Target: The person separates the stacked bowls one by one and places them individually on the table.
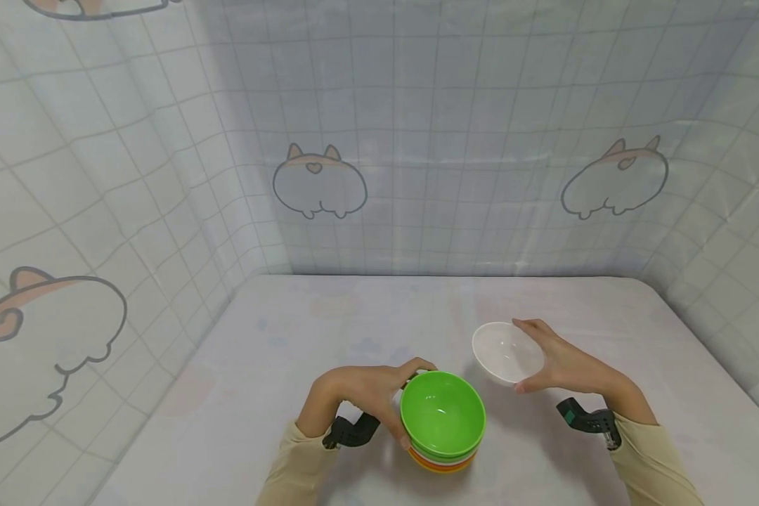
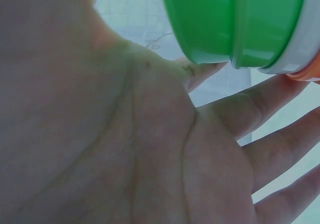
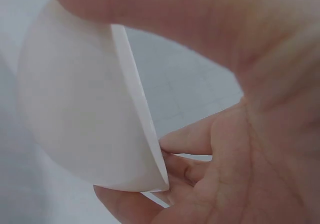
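My left hand [image 1: 372,391] grips a stack of nested bowls from its left side, thumb at the near side and fingers round the far side. A bright green bowl [image 1: 441,413] is on top, with another green rim, a white rim and an orange bowl [image 1: 441,466] showing below. In the left wrist view the green bowls [image 2: 210,24] sit above the palm and fingers. To the right, my right hand [image 1: 569,364] holds a white bowl [image 1: 502,353] by its rim, thumb on the near side, fingers on the far side. The white bowl [image 3: 80,99] is tilted.
A pale cloth covers the table [image 1: 278,337]. Grid-patterned curtains [image 1: 455,105] with cartoon animal drawings stand behind it and along both sides. Black wrist-worn devices [image 1: 587,416] sit on both wrists.
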The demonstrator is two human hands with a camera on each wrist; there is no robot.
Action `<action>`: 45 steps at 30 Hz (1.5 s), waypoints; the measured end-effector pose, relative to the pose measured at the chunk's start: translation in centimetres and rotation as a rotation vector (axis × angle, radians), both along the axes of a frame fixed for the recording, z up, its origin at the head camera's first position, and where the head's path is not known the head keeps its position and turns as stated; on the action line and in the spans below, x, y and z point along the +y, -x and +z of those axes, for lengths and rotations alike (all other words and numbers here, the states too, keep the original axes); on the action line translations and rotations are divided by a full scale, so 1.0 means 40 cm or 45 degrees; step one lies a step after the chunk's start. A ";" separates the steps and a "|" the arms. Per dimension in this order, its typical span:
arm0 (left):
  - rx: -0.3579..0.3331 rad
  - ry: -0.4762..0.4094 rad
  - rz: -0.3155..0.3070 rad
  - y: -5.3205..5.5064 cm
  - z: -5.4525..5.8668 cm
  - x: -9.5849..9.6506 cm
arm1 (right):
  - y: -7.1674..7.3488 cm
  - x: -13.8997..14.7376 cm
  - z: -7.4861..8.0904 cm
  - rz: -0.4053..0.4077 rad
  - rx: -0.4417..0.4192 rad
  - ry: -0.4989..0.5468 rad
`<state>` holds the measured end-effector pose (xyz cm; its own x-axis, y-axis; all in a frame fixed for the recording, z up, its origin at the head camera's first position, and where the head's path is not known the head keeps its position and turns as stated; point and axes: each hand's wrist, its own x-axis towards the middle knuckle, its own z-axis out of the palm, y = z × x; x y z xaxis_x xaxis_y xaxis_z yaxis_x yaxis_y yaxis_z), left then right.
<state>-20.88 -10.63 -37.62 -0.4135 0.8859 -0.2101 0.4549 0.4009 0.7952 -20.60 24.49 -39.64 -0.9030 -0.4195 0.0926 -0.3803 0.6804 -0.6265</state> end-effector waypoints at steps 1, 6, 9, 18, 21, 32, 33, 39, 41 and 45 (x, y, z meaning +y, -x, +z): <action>0.000 0.003 0.004 0.000 0.000 0.000 | 0.001 0.001 -0.001 -0.005 -0.014 0.002; 0.019 0.007 0.002 0.001 0.001 -0.002 | 0.008 0.003 -0.015 -0.031 -0.086 0.009; 0.021 0.012 0.007 0.000 0.002 -0.001 | 0.013 0.002 -0.024 -0.039 -0.107 0.008; -0.001 0.016 -0.002 0.004 -0.003 -0.005 | 0.019 -0.006 -0.030 0.007 -0.086 -0.008; -0.004 0.014 -0.003 0.006 -0.004 -0.005 | 0.019 -0.010 -0.031 0.022 -0.099 -0.019; 0.019 0.010 0.002 0.009 -0.009 -0.001 | 0.026 -0.009 -0.052 0.049 -0.137 -0.034; 0.019 0.010 0.002 0.009 -0.009 -0.001 | 0.026 -0.009 -0.053 0.046 -0.141 -0.036; 0.015 0.007 0.000 0.009 -0.007 -0.001 | 0.024 -0.009 -0.052 0.062 -0.152 -0.029; 0.013 0.007 0.000 0.008 -0.007 0.000 | 0.023 -0.010 -0.050 0.076 -0.148 -0.024; 0.009 0.007 -0.001 0.006 -0.006 -0.001 | 0.022 -0.015 -0.048 0.085 -0.135 -0.033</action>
